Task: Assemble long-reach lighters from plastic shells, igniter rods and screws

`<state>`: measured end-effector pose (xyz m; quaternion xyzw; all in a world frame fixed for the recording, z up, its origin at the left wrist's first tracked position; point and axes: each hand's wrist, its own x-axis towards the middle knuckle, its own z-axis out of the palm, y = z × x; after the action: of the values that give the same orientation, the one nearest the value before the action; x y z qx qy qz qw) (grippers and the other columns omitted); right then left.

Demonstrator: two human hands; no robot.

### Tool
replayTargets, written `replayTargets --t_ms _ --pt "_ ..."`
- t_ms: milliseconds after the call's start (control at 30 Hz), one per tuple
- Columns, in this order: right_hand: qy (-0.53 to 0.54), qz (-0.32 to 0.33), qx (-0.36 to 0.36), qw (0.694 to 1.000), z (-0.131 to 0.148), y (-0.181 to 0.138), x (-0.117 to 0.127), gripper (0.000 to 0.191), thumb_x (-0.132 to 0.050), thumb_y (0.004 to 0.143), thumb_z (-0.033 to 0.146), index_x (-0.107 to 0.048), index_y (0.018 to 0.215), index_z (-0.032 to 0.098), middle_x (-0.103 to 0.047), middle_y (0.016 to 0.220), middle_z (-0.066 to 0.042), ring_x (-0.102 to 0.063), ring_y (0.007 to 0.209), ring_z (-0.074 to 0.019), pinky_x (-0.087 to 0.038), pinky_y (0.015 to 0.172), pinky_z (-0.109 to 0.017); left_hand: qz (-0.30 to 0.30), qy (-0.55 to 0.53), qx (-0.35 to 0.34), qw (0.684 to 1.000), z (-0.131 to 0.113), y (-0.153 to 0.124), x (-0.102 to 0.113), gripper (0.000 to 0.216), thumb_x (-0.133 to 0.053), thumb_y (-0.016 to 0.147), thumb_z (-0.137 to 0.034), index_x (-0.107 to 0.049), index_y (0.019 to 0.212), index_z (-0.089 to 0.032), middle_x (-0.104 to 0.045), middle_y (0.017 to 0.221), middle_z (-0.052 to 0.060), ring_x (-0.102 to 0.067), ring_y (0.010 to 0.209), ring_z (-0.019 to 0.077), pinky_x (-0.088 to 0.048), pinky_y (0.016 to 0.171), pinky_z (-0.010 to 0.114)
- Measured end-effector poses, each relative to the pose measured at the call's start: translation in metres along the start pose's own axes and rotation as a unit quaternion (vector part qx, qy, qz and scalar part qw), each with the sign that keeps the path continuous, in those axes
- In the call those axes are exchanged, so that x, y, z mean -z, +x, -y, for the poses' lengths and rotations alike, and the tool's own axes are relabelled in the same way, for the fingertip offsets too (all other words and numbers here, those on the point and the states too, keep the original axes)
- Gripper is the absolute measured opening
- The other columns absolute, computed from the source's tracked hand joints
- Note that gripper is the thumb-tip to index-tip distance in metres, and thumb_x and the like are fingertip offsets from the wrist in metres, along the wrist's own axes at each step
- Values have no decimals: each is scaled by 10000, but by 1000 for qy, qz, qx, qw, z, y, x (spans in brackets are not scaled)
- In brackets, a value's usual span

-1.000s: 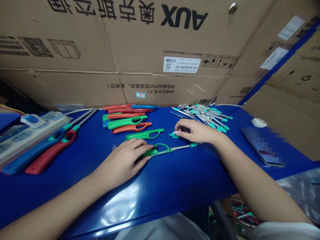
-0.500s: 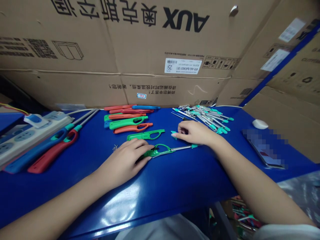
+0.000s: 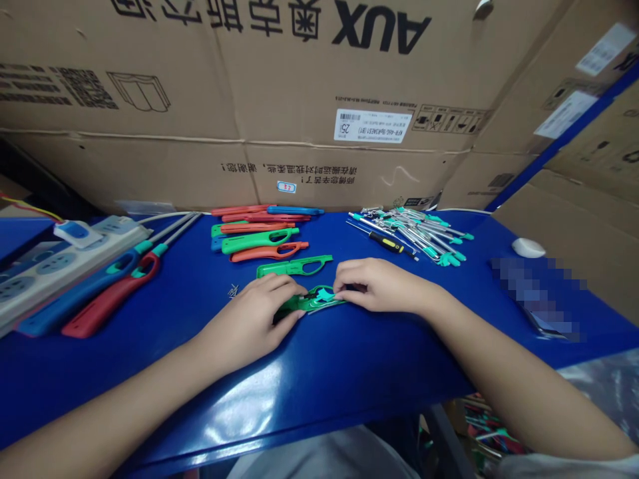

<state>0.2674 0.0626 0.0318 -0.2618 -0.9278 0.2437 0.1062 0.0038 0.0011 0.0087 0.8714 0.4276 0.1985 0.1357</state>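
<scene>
My left hand (image 3: 254, 319) lies on the blue table (image 3: 349, 372) with its fingers curled over the handle end of a green lighter shell (image 3: 307, 303). My right hand (image 3: 379, 285) has its fingers closed on a small teal part (image 3: 325, 293), held right at the shell's trigger opening. The metal tube of that shell is hidden under my right hand. A second green half-shell (image 3: 294, 267) lies just behind both hands.
A stack of orange, green and blue shells (image 3: 259, 233) sits behind. Metal tubes with teal tips (image 3: 424, 233) and a yellow-handled screwdriver (image 3: 389, 245) lie at the back right. Finished red and blue lighters (image 3: 100, 293), a power strip (image 3: 44, 266), a phone (image 3: 539, 293) and cardboard boxes (image 3: 299, 100) surround.
My right hand has come left from beside the tube tip to the trigger opening of the green shell, carrying the small teal part. My left hand has stayed on the handle.
</scene>
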Motion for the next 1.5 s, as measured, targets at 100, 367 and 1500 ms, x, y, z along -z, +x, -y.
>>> replayTargets --t_ms 100,367,1500 --pt "8 -2 13 1000 1 3 -6 119 -600 961 170 -708 920 192 -696 984 -51 -654 883 -176 -492 787 -293 2 -15 6 1000 -1 0 0 196 -590 958 -246 -677 1130 -210 -701 1133 85 -652 1093 281 -543 976 471" --pt "-3 -33 52 998 -3 7 -19 135 -532 993 168 -622 895 188 -641 934 -45 -602 851 -166 -466 756 -275 8 -53 35 998 -1 0 -1 248 -600 939 -273 -678 1163 -203 -688 1143 89 -653 1100 275 -550 995 470" --pt "-293 35 106 950 15 6 -20 171 -498 962 133 -667 938 151 -661 951 -71 -582 769 -176 -305 578 -309 56 80 -41 994 -11 -7 -2 462 -471 1012 -155 -516 1469 -206 -585 1160 131 -576 1065 278 -554 927 454"
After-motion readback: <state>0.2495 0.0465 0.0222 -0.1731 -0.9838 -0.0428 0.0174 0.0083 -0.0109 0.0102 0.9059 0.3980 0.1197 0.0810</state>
